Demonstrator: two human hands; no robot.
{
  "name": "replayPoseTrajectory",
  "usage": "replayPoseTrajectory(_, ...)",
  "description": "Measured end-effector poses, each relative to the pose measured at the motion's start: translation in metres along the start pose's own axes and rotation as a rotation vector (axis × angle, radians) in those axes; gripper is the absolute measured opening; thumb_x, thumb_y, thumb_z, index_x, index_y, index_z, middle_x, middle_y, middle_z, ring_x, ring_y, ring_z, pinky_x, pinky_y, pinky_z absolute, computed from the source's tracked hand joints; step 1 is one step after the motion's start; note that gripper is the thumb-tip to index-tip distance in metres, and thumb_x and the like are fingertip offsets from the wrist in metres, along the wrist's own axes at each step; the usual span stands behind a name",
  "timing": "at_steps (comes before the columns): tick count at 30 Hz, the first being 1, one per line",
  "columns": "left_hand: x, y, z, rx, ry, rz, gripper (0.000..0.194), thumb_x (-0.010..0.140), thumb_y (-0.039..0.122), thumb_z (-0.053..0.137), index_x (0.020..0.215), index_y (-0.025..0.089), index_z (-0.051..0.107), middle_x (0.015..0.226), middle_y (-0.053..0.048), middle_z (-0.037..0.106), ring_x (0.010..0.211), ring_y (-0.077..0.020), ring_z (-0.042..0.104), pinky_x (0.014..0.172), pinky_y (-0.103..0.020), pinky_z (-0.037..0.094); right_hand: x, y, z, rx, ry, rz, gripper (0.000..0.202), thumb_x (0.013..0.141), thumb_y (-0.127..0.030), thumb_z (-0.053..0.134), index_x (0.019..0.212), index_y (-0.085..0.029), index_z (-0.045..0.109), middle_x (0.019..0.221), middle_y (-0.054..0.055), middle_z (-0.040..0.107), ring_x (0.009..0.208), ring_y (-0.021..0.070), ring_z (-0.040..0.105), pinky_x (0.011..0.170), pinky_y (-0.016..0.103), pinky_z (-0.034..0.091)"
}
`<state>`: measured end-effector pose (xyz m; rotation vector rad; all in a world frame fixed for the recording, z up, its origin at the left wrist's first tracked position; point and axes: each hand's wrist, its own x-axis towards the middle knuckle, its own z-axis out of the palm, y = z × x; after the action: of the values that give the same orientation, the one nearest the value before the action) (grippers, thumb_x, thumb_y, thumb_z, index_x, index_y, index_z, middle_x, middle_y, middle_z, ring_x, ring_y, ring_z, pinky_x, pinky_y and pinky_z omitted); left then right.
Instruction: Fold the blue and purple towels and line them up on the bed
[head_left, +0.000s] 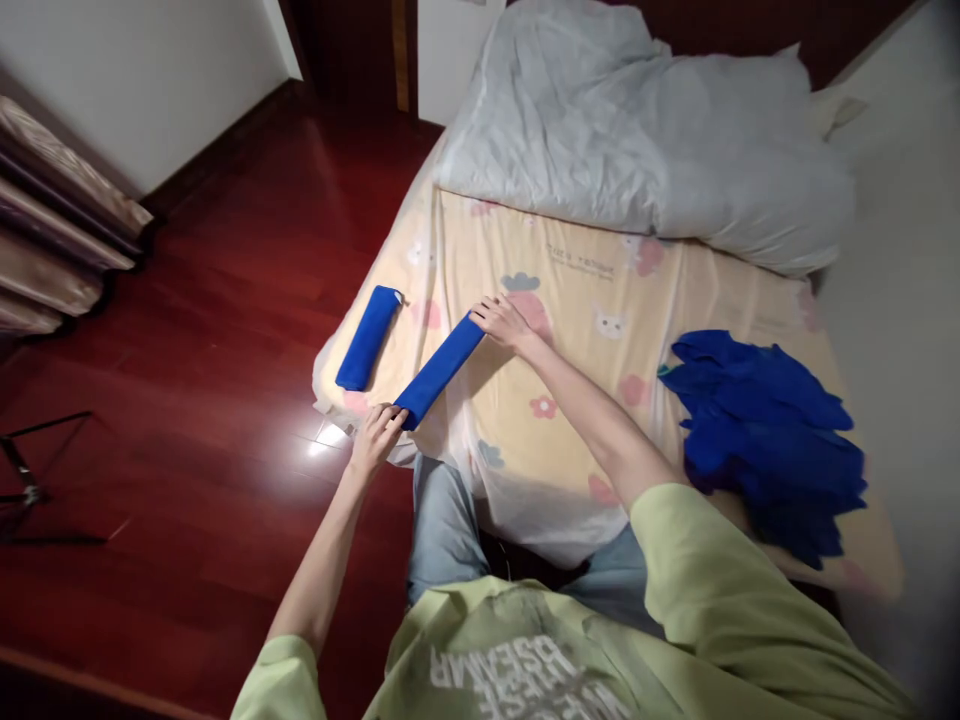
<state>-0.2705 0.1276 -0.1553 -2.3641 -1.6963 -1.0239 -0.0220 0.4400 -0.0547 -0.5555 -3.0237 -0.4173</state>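
Between my hands stretches a blue folded cloth strip [441, 370], long and narrow, slanting over the left part of the bed. My left hand [379, 435] is closed on its near lower end. At the far upper end, my right hand [501, 322] grips it with the fingers on top. To the left lies a shorter blue folded cloth bundle [370, 338], flat on the sheet, with a small pale tag at its top corner. A loose heap of blue cloth [769, 435] rests on the right side of the bed, apart from both hands.
The bed [570, 410] has a yellow sheet printed with fruit, flowers and cats. A grey quilt [637, 140] is piled at its far end. Dark red floor [225, 400] lies to the left, with a curtain [60, 230] and a black tripod leg [30, 490].
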Motion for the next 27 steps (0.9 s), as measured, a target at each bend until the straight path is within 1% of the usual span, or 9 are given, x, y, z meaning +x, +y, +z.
replayPoseTrajectory(3, -0.006, -0.027, -0.002, 0.027, -0.006, -0.049, 0.032, 0.103, 0.017, 0.046, 0.128, 0.018, 0.065, 0.110, -0.015, 0.067, 0.106, -0.0260, 0.062, 0.093, -0.044, 0.055, 0.070, -0.006, 0.021, 0.011, 0.073, -0.050, 0.033, 0.100, -0.003, 0.042, 0.117, -0.015, 0.067, 0.117, 0.014, 0.070, 0.110, 0.0284, 0.053, 0.090, 0.042, 0.036)
replayPoseTrajectory(6, -0.012, -0.048, -0.002, 0.056, -0.025, -0.080, 0.034, 0.103, 0.016, 0.045, 0.131, 0.018, 0.065, 0.113, -0.016, 0.067, 0.109, -0.0267, 0.062, 0.095, -0.045, 0.055, 0.120, -0.015, 0.046, 0.035, 0.104, -0.101, 0.031, 0.102, -0.006, 0.041, 0.114, -0.016, 0.068, 0.114, 0.014, 0.071, 0.108, 0.0277, 0.054, 0.089, 0.042, 0.037)
replayPoseTrajectory(9, -0.014, -0.060, -0.001, 0.117, -0.033, -0.087, 0.032, 0.105, 0.016, 0.045, 0.130, 0.016, 0.065, 0.114, -0.016, 0.067, 0.108, -0.0270, 0.062, 0.094, -0.044, 0.054, 0.151, -0.022, 0.071, 0.101, 0.107, -0.106, 0.029, 0.103, -0.008, 0.042, 0.112, -0.016, 0.069, 0.112, 0.013, 0.071, 0.107, 0.0273, 0.055, 0.089, 0.042, 0.037)
replayPoseTrajectory(13, -0.014, -0.065, 0.003, 0.180, -0.026, -0.076, 0.032, 0.106, 0.014, 0.045, 0.132, 0.010, 0.064, 0.112, -0.017, 0.067, 0.107, -0.0265, 0.060, 0.092, -0.042, 0.054, 0.175, -0.032, 0.097, 0.215, 0.130, -0.061, 0.033, 0.106, -0.011, 0.038, 0.113, -0.017, 0.069, 0.113, 0.013, 0.072, 0.107, 0.0265, 0.056, 0.092, 0.043, 0.039)
replayPoseTrajectory(17, -0.019, -0.066, 0.008, 0.208, -0.005, -0.099, 0.034, 0.105, 0.011, 0.046, 0.134, 0.012, 0.064, 0.111, -0.015, 0.067, 0.108, -0.0263, 0.060, 0.093, -0.041, 0.053, 0.188, -0.038, 0.113, 0.353, 0.195, -0.013, 0.036, 0.110, -0.020, 0.033, 0.115, -0.018, 0.069, 0.114, 0.013, 0.072, 0.111, 0.0274, 0.056, 0.097, 0.047, 0.040)
replayPoseTrajectory(19, -0.021, -0.067, 0.012, 0.194, 0.001, -0.163, 0.035, 0.105, 0.012, 0.047, 0.134, 0.015, 0.066, 0.110, -0.014, 0.068, 0.109, -0.0263, 0.061, 0.096, -0.042, 0.052, 0.191, -0.039, 0.119, 0.409, 0.216, 0.012, 0.037, 0.110, -0.020, 0.032, 0.119, -0.019, 0.068, 0.117, 0.012, 0.072, 0.115, 0.0272, 0.056, 0.100, 0.049, 0.040)
replayPoseTrajectory(22, -0.021, -0.065, 0.017, 0.146, 0.004, -0.305, 0.037, 0.104, 0.016, 0.048, 0.135, 0.019, 0.068, 0.112, -0.016, 0.069, 0.113, -0.0274, 0.062, 0.104, -0.047, 0.050, 0.188, -0.043, 0.123, 0.493, 0.171, 0.087, 0.038, 0.107, -0.014, 0.033, 0.126, -0.019, 0.066, 0.124, 0.012, 0.071, 0.122, 0.0276, 0.055, 0.108, 0.053, 0.039)
replayPoseTrajectory(25, -0.018, -0.053, 0.019, 0.121, 0.021, -0.427, 0.042, 0.104, 0.015, 0.044, 0.140, 0.019, 0.066, 0.120, -0.017, 0.068, 0.121, -0.0283, 0.060, 0.109, -0.049, 0.048, 0.164, -0.057, 0.113, 0.574, 0.144, 0.233, 0.045, 0.101, -0.006, 0.036, 0.136, -0.018, 0.062, 0.144, 0.013, 0.063, 0.137, 0.0289, 0.050, 0.118, 0.058, 0.033)
replayPoseTrajectory(27, -0.020, -0.034, 0.020, 0.108, 0.057, -0.472, 0.045, 0.103, 0.014, 0.044, 0.144, 0.019, 0.062, 0.131, -0.018, 0.065, 0.129, -0.0284, 0.056, 0.110, -0.047, 0.047, 0.126, -0.073, 0.099, 0.619, 0.171, 0.359, 0.052, 0.098, -0.004, 0.038, 0.143, -0.021, 0.058, 0.156, 0.011, 0.053, 0.148, 0.0281, 0.041, 0.123, 0.059, 0.028)
